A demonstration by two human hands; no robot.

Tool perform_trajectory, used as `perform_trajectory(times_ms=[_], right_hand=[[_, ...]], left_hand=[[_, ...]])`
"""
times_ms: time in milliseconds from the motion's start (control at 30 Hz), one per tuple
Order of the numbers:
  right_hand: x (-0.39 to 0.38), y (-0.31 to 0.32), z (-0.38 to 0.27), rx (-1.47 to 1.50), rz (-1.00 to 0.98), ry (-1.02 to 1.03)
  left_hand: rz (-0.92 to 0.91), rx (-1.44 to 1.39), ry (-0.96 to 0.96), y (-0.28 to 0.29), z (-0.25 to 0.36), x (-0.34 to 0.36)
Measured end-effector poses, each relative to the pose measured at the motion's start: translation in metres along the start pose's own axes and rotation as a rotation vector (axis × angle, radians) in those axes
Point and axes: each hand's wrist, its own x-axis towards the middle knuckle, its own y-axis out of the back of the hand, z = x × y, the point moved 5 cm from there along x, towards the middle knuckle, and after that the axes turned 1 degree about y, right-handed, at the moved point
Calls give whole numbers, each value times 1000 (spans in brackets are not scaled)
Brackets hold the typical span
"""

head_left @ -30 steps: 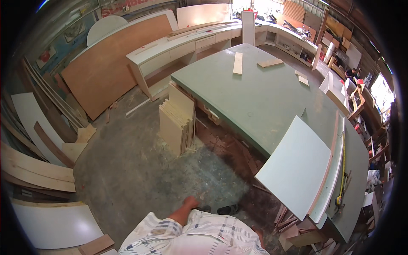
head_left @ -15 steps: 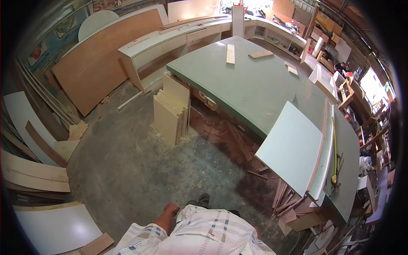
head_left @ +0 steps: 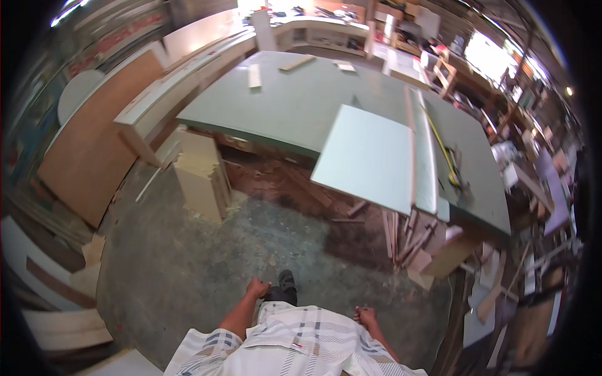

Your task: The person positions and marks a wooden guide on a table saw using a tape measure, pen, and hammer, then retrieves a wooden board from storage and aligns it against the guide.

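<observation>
My left hand (head_left: 258, 289) hangs low in front of my body, its fingers curled in, with nothing showing in it. On the other side my right hand (head_left: 365, 314) is loosely closed too, and no held thing can be made out. Neither hand touches anything around it. Ahead stands a large green-topped worktable (head_left: 288, 100). A pale white panel (head_left: 370, 156) lies on it, its near part reaching past the table's edge. Alongside the panel run a long narrow white strip (head_left: 427, 169) and a yellow tape measure (head_left: 449, 158), drawn out.
A stack of cream boards (head_left: 199, 182) stands on the floor left of the table. Wood offcuts (head_left: 407, 235) lie heaped beneath the panel. A large brown sheet (head_left: 100, 138) and curved boards (head_left: 63, 326) line the left side. White cabinets (head_left: 169, 94) stand behind.
The view has swung to the right, so the table and panel sit further left. My right hand has come into sight, my left hand reaches further forward, and one shoe has stepped ahead.
</observation>
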Motion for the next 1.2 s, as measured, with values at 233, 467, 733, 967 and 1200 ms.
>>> perform_trajectory(times_ms=[233, 467, 733, 967, 1200], right_hand=[[15, 103, 325, -1488, -73, 353], [3, 75, 361, -1271, -180, 232], [30, 26, 204, -587, -168, 125], [-6, -21, 57, -149, -13, -28], [7, -93, 34, -618, -145, 187]], left_hand=[[-38, 164, 14, -41, -33, -109], [-11, 100, 165, -61, -157, -143], [69, 85, 137, -38, -149, -136], [82, -81, 172, -5, -157, -110], [273, -36, 107, 46, -212, -113]])
